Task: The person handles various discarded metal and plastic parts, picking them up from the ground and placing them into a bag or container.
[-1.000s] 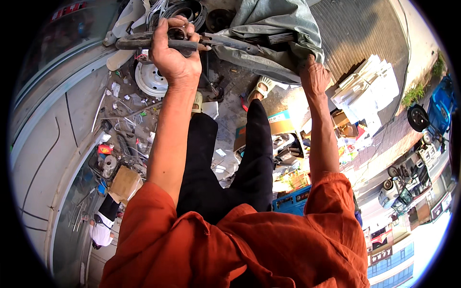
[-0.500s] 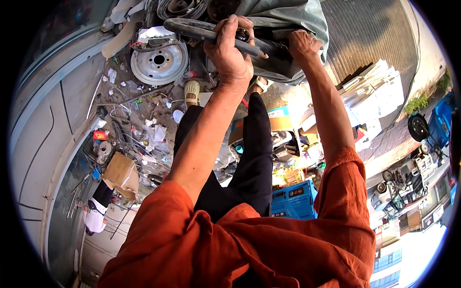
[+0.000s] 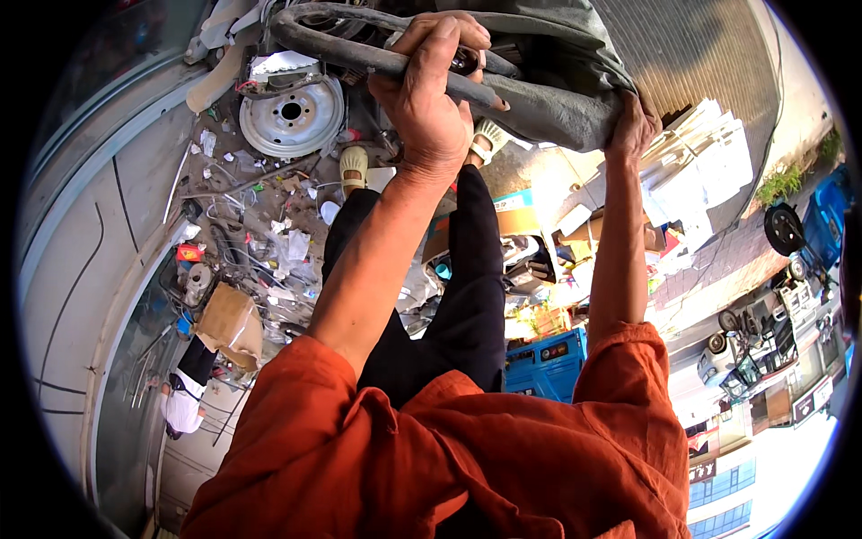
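Curved bar: dark, looped, at the sack's mouth.
Left hand: wrapped round bar.
Sack: grey-green, edge now drawn rightward.
Right hand: shifted outward, pinching that edge — apparently spreading the mouth.
Wheel rim: white, on ground.

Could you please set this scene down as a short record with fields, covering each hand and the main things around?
Left hand: left hand gripping a dark, bent, rounded tube
Right hand: right hand closed on the edge of a grey-green flexible sheet
Left side, ground: round white metal wheel rim amid litter; brown cardboard box nearer the person
Right side: pile of flat white sheets
Beside right leg: blue boxy object, exact kind unclear
Footwear: cream sandals
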